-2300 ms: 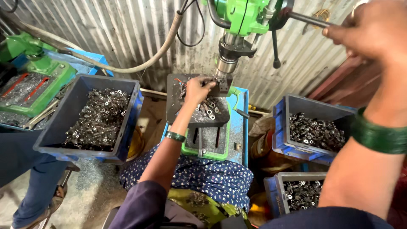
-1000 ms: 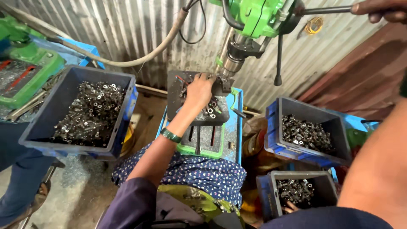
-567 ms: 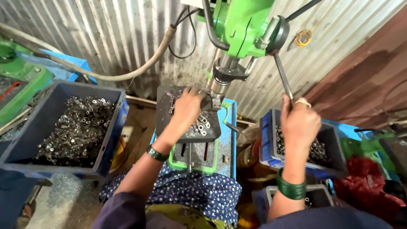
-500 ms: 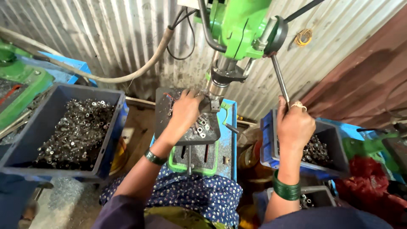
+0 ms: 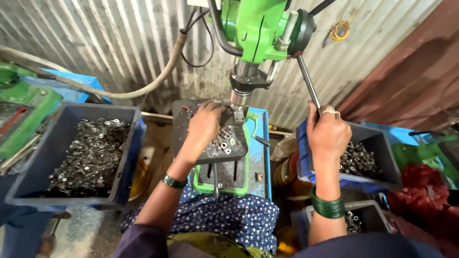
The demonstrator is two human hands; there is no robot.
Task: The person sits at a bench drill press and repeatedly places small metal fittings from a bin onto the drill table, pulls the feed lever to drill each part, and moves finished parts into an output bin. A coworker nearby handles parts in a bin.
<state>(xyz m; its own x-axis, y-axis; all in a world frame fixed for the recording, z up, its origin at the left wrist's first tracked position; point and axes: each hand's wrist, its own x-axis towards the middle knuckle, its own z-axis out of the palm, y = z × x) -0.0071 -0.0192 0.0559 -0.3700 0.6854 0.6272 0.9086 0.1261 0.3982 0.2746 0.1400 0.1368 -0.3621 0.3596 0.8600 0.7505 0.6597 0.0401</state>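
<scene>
A green drill press [image 5: 260, 28] stands in front of me, its spindle [image 5: 240, 93] lowered over a dark metal tray [image 5: 191, 153] strewn with small metal nuts [image 5: 226, 142]. My left hand [image 5: 203, 128] rests on that tray right beside the spindle, fingers curled over a small part I cannot make out. My right hand [image 5: 326, 131] is closed around the lower end of the press's feed lever [image 5: 308, 88], which slants down from the machine head. A green bangle sits on each wrist.
A large dark blue bin [image 5: 28, 191] full of metal nuts stands at left. Another blue bin [image 5: 382, 148] with nuts is at right, a third [image 5: 363, 222] below it. Corrugated metal wall [image 5: 95, 43] behind; a thick hose [image 5: 143, 86] curves along it. A second green machine [image 5: 19, 105] at far left.
My right hand came down from the high lever handle and now grips the lever low beside the right bin. The left hand stayed on the tray by the spindle.
</scene>
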